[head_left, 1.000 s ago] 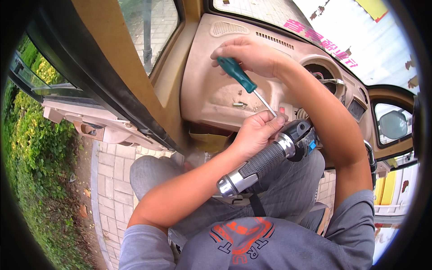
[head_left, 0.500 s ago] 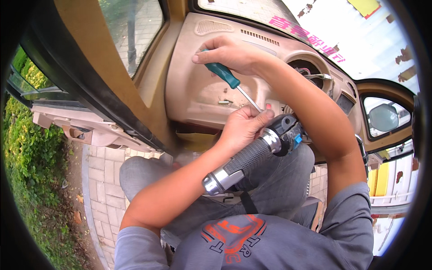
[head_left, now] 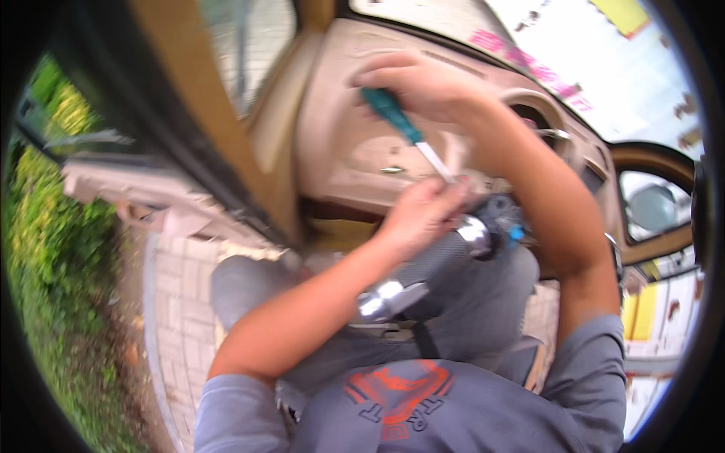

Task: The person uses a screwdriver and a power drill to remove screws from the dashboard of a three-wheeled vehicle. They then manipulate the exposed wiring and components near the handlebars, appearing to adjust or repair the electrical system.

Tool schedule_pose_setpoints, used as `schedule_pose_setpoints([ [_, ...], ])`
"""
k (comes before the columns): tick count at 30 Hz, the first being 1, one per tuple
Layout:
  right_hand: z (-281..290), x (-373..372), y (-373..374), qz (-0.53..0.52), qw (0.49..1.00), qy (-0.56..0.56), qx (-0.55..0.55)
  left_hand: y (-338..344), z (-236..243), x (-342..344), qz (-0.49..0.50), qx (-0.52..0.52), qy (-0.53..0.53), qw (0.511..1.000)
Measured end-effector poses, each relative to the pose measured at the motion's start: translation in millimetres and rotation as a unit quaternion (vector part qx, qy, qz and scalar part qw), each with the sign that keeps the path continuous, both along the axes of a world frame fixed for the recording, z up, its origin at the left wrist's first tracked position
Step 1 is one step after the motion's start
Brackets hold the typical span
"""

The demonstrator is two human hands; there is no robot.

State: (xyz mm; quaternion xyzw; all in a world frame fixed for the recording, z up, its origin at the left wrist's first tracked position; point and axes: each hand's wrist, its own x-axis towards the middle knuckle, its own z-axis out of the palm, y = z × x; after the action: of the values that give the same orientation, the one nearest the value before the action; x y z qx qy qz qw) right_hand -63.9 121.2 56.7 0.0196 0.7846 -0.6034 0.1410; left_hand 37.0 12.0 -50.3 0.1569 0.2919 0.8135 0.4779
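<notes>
A screwdriver point(head_left: 393, 117) with a teal handle and a bright metal shaft slants down over the dashboard tray. My right hand point(head_left: 415, 84) is closed round the upper end of its handle, the wrist bent over from the right. At the lower end of the shaft, my left hand point(head_left: 423, 215) is closed in a pinch. What its fingertips hold is blurred and partly hidden. Just below that hand runs a handlebar grip point(head_left: 430, 260) of black textured rubber with chrome ends. A switch block with a blue button point(head_left: 516, 232) joins its upper end.
On the beige dashboard point(head_left: 340, 128) lies a small metal piece point(head_left: 391, 170). Loose wiring shows in the round instrument opening point(head_left: 538, 124). An open door point(head_left: 143, 189) stands at the left, with brick paving point(head_left: 185, 302) and a hedge point(head_left: 57, 264) beyond. A mirror point(head_left: 651, 208) is at the right.
The whole view has shifted, so the scene sits a little further right, and the picture is blurred. Both hands keep their places at the screwdriver's two ends.
</notes>
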Motion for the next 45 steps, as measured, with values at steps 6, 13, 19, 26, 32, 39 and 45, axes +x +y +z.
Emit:
schedule_pose_setpoints([
  [6, -3, 9, -12, -0.010, 0.990, 0.059, 0.129, -5, 9, 0, 0.031, -0.044, 0.096, 0.994],
  [13, -11, -5, 20, 0.038, 0.997, 0.009, -0.065, 18, -13, 6, 0.009, 0.080, -0.017, 0.997],
  [19, -12, 2, -2, 0.045, 0.998, 0.000, 0.037, 28, -25, 3, 0.042, -0.013, 0.079, 0.996],
  [26, -9, -4, 11, 0.028, 0.998, -0.028, -0.058, 18, -19, 6, 0.006, 0.087, -0.018, 0.996],
  [32, -9, 2, 1, 0.043, 0.999, -0.010, 0.009, 21, -28, 5, -0.007, 0.104, -0.008, 0.995],
  [39, -11, -1, 13, -0.003, 0.995, -0.025, -0.094, 21, -26, 4, 0.001, 0.074, 0.025, 0.997],
  [45, -8, 1, 13, 0.057, 0.996, -0.035, 0.067, 8, -17, 4, -0.078, 0.103, -0.042, 0.991],
])
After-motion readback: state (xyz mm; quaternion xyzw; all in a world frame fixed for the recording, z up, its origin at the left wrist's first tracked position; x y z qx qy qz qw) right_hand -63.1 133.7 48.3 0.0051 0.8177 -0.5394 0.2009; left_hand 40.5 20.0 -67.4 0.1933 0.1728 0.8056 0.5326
